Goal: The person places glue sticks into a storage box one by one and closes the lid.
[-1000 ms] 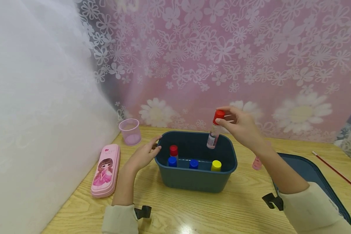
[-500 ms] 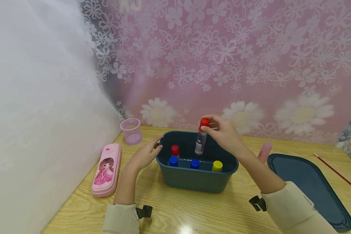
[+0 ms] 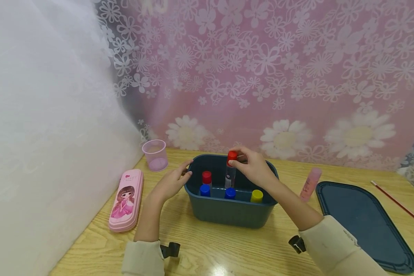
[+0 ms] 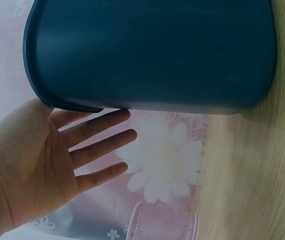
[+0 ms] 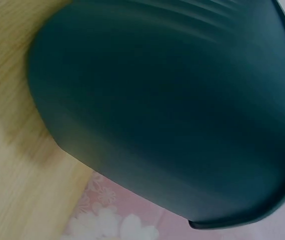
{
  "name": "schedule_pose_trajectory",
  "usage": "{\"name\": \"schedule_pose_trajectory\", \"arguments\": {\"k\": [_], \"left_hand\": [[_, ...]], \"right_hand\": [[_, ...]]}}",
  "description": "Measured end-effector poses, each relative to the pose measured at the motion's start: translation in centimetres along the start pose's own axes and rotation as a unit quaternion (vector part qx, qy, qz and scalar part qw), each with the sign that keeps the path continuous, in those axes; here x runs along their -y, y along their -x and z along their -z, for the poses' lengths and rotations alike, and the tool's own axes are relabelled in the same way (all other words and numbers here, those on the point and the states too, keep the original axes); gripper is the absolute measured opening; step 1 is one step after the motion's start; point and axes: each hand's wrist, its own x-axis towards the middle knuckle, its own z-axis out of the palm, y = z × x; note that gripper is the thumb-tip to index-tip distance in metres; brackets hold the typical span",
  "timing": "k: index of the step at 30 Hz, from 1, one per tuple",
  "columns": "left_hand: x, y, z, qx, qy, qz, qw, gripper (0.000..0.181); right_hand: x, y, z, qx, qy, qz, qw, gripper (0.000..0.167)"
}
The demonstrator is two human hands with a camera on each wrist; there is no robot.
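Note:
In the head view my right hand (image 3: 256, 168) pinches the red cap of a slim clear bottle (image 3: 230, 175), held upright inside the dark teal bin (image 3: 227, 214). The bottle's lower end is partly hidden behind a blue cap, so I cannot tell whether it touches the floor. My left hand (image 3: 170, 182) rests at the bin's left rim; the left wrist view shows its fingers (image 4: 100, 146) straight and spread beside the wall. Also in the bin stand a red-capped bottle (image 3: 207, 177), two blue-capped ones (image 3: 205, 190) and a yellow-capped one (image 3: 257, 196). The right wrist view shows mostly the bin's outer wall (image 5: 157, 110).
A pink pencil case (image 3: 125, 201) lies left of the bin, with a pink mesh cup (image 3: 156, 157) behind it. On the right are a pink translucent tube (image 3: 311, 184), a dark lid (image 3: 362, 226) and a red stick (image 3: 400, 205). A floral curtain (image 3: 262, 76) hangs behind.
My right hand has moved left and down, bringing the red-capped bottle from above the bin's right back rim to inside its middle. The left hand stays at the rim.

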Motion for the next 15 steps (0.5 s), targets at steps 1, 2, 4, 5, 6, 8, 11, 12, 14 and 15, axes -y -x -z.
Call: {"name": "schedule_pose_trajectory", "arguments": {"k": [1,2,4,5,6,8,11,12,14,15], "left_hand": [[0.0,0.0,0.0,-0.001,0.000,-0.001,1.0000,0.047],[0.1,-0.1,0.0,-0.002,0.000,-0.003,1.0000,0.047],[0.2,-0.1,-0.1,-0.003,-0.001,-0.006,1.0000,0.047],[0.2,-0.2,-0.1,-0.004,0.000,-0.007,1.0000,0.047],[0.2,-0.2,-0.1,-0.004,0.000,-0.008,1.0000,0.047],[0.2,-0.2,-0.1,-0.004,0.000,-0.009,1.0000,0.047],[0.1,-0.1,0.0,-0.004,0.002,-0.008,1.0000,0.046],[0.1,-0.1,0.0,-0.004,0.003,-0.009,0.9999,0.046],[0.1,-0.1,0.0,-0.004,0.003,-0.009,0.9999,0.046],[0.1,-0.1,0.0,-0.003,0.004,-0.008,1.0000,0.046]], "right_hand": [[-0.1,0.0,-0.1,0.003,-0.001,-0.002,1.0000,0.035],[-0.2,0.0,-0.3,0.006,-0.003,-0.004,1.0000,0.034],[-0.4,0.0,-0.5,0.011,-0.005,-0.008,0.9999,0.033],[-0.5,0.1,-0.6,0.013,-0.007,-0.011,0.9998,0.033],[-0.6,0.1,-0.7,0.016,-0.009,-0.013,0.9997,0.033],[-0.8,0.1,-0.8,0.022,-0.012,-0.017,0.9995,0.033],[-1.1,0.1,-1.1,0.033,-0.017,-0.025,0.9990,0.032],[-1.2,0.1,-1.1,0.037,-0.019,-0.028,0.9988,0.032],[-1.3,0.2,-1.3,0.042,-0.021,-0.037,0.9982,0.031],[-1.4,0.2,-1.4,0.046,-0.022,-0.041,0.9979,0.031]]}}
